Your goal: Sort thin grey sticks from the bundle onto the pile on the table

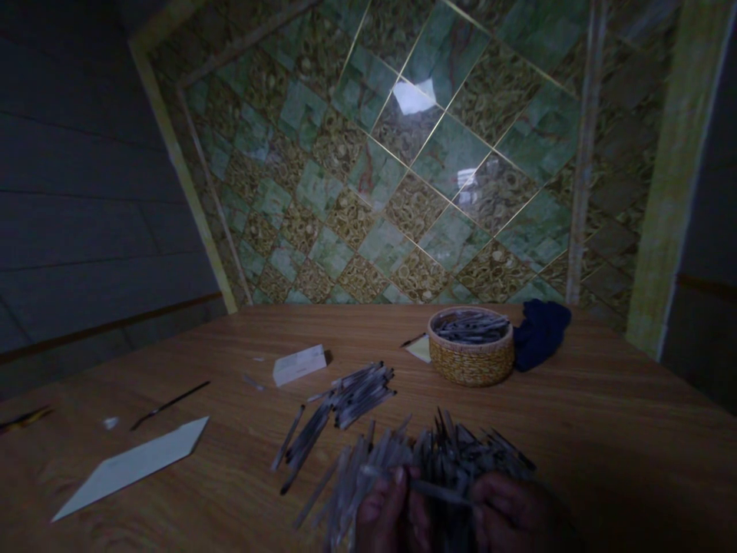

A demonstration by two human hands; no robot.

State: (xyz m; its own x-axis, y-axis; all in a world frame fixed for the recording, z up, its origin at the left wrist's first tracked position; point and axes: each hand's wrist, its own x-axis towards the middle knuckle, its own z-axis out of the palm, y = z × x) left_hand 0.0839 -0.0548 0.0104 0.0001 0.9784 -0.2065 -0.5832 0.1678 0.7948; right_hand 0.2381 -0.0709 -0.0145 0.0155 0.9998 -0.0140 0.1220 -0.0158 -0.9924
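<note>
Stick (441, 492), one: left hand (388, 507) and right hand (507, 508) clamped on it, seemingly to steady it; pile (475, 453) just beyond the grip, presumably for reach.

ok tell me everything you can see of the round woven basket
The round woven basket stands upright on the far part of the tabletop, right of centre. It looks like wicker, yellow-brown and low-sided, with a pinkish rim. Slim greyish sticks lie heaped in it. Bunched dark blue cloth seems to touch its right side; pale paper shows at its left.
</note>
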